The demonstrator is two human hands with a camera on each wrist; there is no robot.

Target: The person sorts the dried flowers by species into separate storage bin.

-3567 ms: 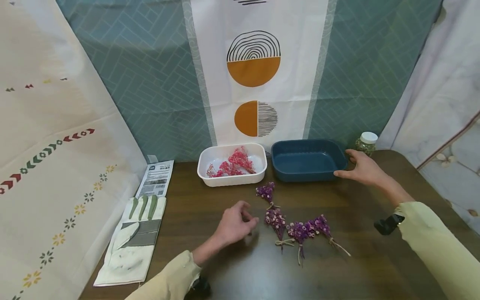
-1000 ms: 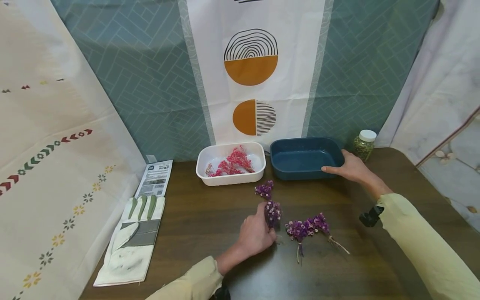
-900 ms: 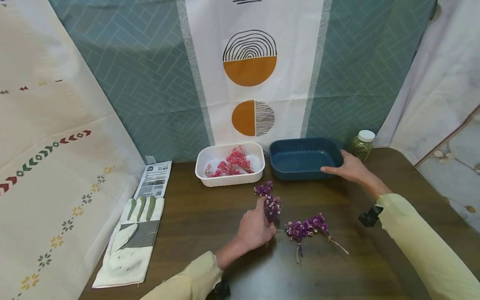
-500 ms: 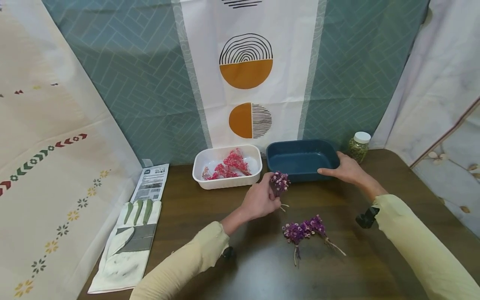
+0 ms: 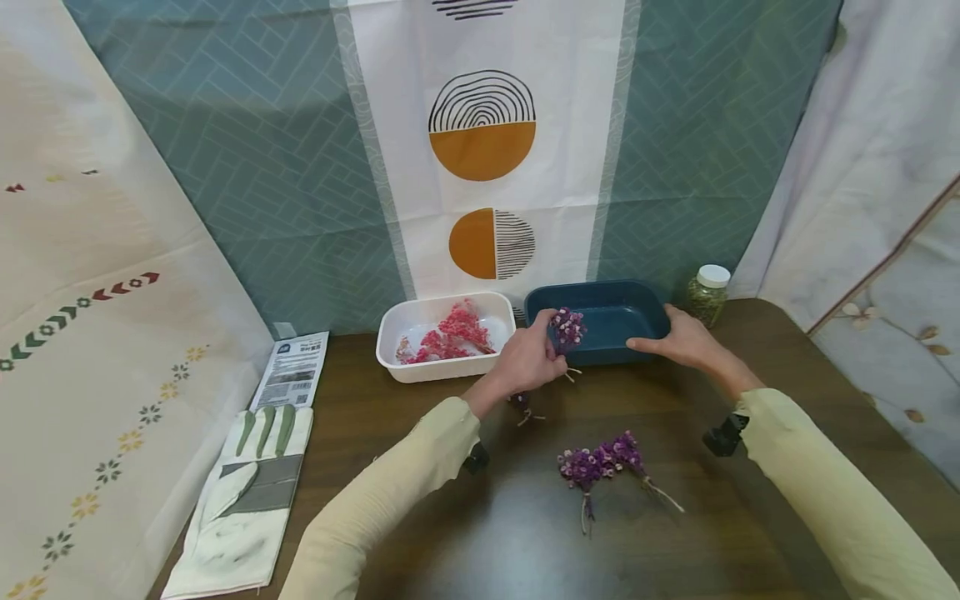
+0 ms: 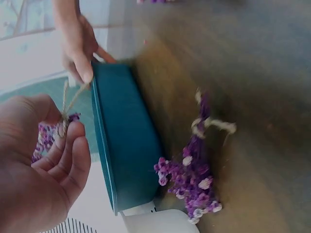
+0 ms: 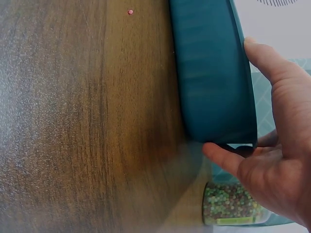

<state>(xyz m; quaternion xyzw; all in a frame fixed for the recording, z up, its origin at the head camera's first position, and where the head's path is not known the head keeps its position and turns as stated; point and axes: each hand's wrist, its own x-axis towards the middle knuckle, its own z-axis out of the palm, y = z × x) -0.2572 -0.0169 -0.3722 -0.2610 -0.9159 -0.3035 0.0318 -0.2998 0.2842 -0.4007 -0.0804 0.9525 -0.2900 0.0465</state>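
One purple dried-flower bunch (image 5: 567, 327) held off the table (image 5: 675, 433), at the front of the blue tub (image 5: 600, 358). Clock read on the head view, centred on that bunch, 12 being away from the person.

Step in hand, by judgement: placing purple bunches into the blue tub. Three more lie on the table: a lone bunch (image 5: 520, 402) at 7, partly hidden, and a pair of bunches (image 5: 596, 465) between 5 and 6, heads meeting.

Next move seems to call for a small reach toward 2 until the flower head is fully over the tub, then lowering and loosening the pinch. Dry heads might shed if dragged on the rim.

Left hand (image 5: 527, 358), at 8: fingers curled, thumb and fingertips pinching the tied stem; loose twine ends (image 6: 77, 99) stick out past the pinch in the left wrist view. Cannot tell how much of the bunch is past the rim.

Right hand (image 5: 686, 337), at 3: thumb and fingers spread wide about the tub's right end, thumb at the front rim. Looks like a brace, not a tight grip.

Also: white tub (image 5: 442, 371) with pink dried flowers (image 5: 463, 327) at 9; lidded jar (image 5: 707, 298) between 2 and 3; work glove (image 5: 232, 533) well apart at 8.
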